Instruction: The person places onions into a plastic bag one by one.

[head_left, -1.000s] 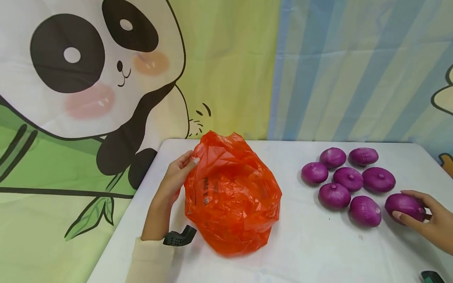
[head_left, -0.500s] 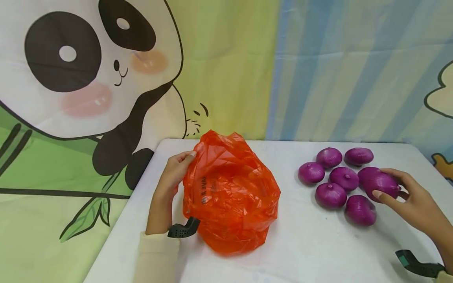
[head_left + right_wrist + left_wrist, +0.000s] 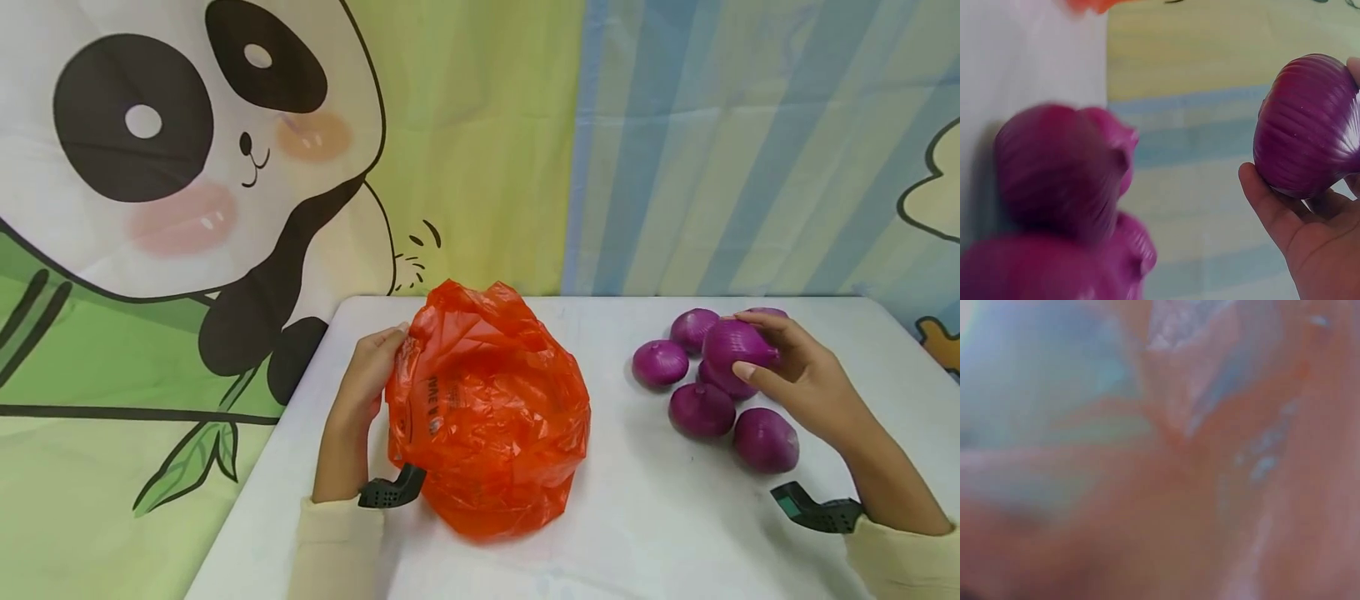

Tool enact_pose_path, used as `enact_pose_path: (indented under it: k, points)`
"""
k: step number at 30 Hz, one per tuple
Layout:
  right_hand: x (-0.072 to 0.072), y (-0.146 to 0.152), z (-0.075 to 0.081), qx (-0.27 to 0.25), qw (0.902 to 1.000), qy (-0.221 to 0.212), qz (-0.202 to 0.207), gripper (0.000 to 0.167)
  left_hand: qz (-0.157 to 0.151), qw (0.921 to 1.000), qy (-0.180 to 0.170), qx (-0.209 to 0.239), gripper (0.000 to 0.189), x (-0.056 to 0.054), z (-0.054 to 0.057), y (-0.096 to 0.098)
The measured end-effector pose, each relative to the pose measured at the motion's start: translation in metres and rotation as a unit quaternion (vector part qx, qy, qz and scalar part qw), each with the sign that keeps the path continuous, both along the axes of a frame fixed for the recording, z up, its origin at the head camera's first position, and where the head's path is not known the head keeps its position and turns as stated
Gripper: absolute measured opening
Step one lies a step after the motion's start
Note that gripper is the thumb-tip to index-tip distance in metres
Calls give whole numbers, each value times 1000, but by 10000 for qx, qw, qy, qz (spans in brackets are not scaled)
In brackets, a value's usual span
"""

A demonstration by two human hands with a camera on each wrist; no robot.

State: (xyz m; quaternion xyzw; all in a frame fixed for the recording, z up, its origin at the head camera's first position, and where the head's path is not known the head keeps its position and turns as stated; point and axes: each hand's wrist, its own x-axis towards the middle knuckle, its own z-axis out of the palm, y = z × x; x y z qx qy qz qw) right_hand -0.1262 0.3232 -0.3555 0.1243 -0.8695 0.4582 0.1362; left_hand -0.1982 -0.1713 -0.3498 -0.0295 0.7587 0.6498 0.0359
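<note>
An orange-red plastic bag (image 3: 502,450) with dark print stands on the white table, its mouth spread toward me. My left hand (image 3: 362,379) pinches the bag's upper left edge between thumb and fingers; the left wrist view shows only blurred reddish film. On the right, my right hand (image 3: 813,387) grips a purple onion (image 3: 733,343), raised over the group of onions (image 3: 701,410) and overlapping some of them. The right wrist view shows this held onion (image 3: 1307,128) with its pale end toward the palm, thumb and fingers around it, apart from the blurred onions (image 3: 1054,175) at left.
One loose onion (image 3: 767,440) lies at the group's near right, another (image 3: 660,363) at its left. The white table (image 3: 637,517) ends against a cloth backdrop (image 3: 480,142) printed with a panda. Black wrist cameras (image 3: 817,508) jut from both sleeves.
The right hand has lifted its onion from the table's right side and carried it left and up over the others. The left hand keeps its hold on the bag, nearly still.
</note>
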Motion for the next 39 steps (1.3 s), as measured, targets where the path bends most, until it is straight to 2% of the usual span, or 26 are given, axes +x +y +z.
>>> enact_pose_path:
  k: [3, 8, 13, 16, 20, 26, 34, 39]
  points:
    - [-5, -10, 12, -171, 9997, 49, 156, 64, -20, 9999, 124, 100, 46, -1, 1, 1]
    - [-12, -27, 25, -569, 9969, 172, 522, 63, -90, 9999, 64, 52, 40, 2, 1, 1]
    - [-21, -46, 34, -940, 9917, 188, 860, 62, -64, 9998, -9, 184, 36, 5, -1, 1]
    - [-27, -59, 43, -1319, 9841, 137, 1179, 59, -32, 9998, -37, 208, 34, 5, -2, 2]
    - [-37, -76, 56, -1880, 9674, 104, 1696, 56, -68, 9999, 1, 107, 33, 2, -2, 3]
    - [-49, -105, 73, -2376, 9509, 222, 1971, 54, -91, 9998, -13, 158, 31, 1, -1, 5]
    - [-69, -140, 80, -2408, 9444, 155, 2232, 55, -114, 9994, -178, 265, 29, 1, -5, 10]
    - [-78, -157, 77, -2373, 9385, 105, 2504, 56, -217, 9997, -113, 6, 30, 0, -5, 18]
